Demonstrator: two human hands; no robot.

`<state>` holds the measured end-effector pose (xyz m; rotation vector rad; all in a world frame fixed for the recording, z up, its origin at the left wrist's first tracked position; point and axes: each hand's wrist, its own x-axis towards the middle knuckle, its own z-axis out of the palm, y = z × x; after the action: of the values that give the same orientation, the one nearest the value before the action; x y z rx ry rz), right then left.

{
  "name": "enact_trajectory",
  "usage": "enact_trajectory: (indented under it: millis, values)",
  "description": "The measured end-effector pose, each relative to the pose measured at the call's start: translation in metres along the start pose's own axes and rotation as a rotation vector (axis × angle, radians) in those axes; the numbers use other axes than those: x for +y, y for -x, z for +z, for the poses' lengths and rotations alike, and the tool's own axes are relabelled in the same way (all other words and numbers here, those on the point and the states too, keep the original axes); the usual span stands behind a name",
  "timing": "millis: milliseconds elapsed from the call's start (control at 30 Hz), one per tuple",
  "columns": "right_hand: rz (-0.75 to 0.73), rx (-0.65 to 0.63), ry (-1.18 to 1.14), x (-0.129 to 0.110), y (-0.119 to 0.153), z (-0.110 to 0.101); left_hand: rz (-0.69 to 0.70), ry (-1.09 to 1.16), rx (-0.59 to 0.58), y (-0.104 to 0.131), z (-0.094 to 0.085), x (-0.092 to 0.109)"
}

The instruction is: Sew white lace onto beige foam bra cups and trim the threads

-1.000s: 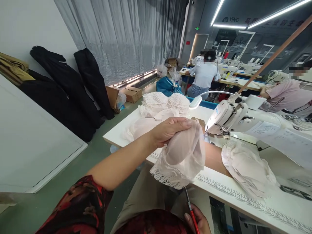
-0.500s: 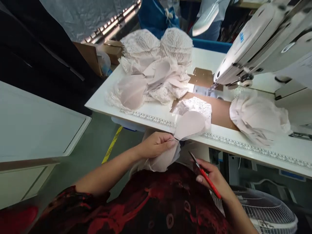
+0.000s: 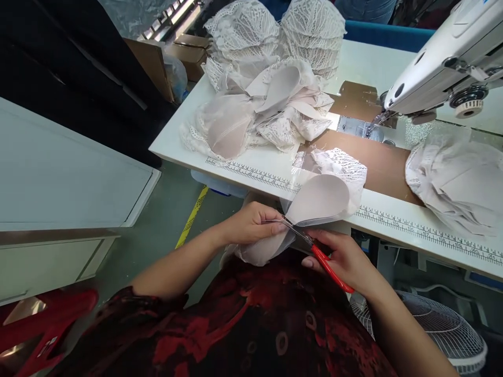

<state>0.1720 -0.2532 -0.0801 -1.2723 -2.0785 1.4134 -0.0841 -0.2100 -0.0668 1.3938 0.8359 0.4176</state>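
My left hand (image 3: 257,224) pinches the narrow middle of a pale bra piece, between a beige cup (image 3: 320,199) lying over the table's front edge and another cup (image 3: 263,248) hanging by my lap. Red-handled scissors (image 3: 332,269) are in my right hand (image 3: 343,259), their blades pointing left and their tip at the fabric beside my left fingertips. Whether the blades are parted is too small to tell. White lace (image 3: 346,170) spreads beyond the upper cup.
A sewing machine (image 3: 436,68) stands at the back right of the white table (image 3: 178,136). Lace cups (image 3: 243,26) are stacked at the back, with loose ones (image 3: 231,131) in front. More fabric pieces (image 3: 459,178) lie right. A fan (image 3: 440,324) is below.
The scissors in my right hand have moved up and left to the fabric at my left fingertips. My left hand keeps its pinch. The view has shifted, with the table items appearing higher.
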Motion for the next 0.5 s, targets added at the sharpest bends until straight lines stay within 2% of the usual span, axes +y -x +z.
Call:
enact_trajectory:
  millis: [267, 500]
  values:
    - [-0.051, -0.006, 0.077, -0.006, -0.006, 0.002, 0.004, 0.137, -0.050, -0.001, -0.001, -0.003]
    - [-0.131, 0.025, 0.124, 0.004, -0.006, 0.007, -0.016, 0.155, -0.050, 0.002, -0.002, -0.002]
